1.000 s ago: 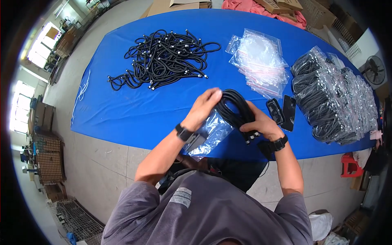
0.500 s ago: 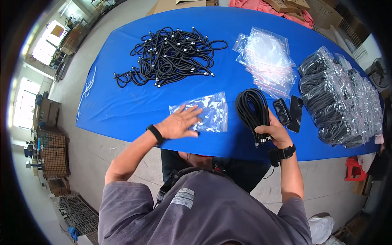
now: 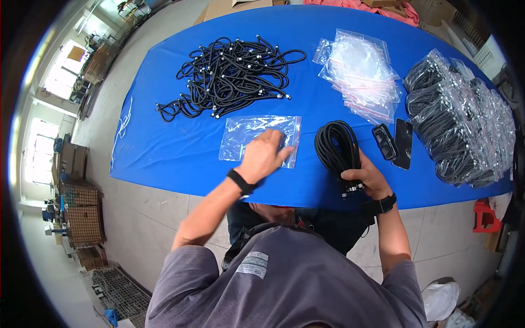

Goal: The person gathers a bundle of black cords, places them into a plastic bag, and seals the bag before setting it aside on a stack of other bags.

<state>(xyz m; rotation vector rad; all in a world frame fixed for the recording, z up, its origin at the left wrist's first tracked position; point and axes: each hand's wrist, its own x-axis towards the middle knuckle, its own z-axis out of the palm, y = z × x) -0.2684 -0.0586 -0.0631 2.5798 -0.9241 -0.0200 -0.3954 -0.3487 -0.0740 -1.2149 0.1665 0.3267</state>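
head | left hand [image 3: 262, 156] flat, fingers spread on clear crinkly bag [image 3: 257, 135] | right hand [image 3: 365, 176] grips coiled black cable [image 3: 336, 146]

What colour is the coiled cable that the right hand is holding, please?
Black: the coiled cable in the right hand shows best in the head view.

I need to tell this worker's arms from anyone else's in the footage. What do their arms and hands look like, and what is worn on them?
Both forearms are bare and both hands are ungloved. The left hand has a black band at its wrist. The right hand has a black wristwatch. Short grey sleeves cover the upper arms only.
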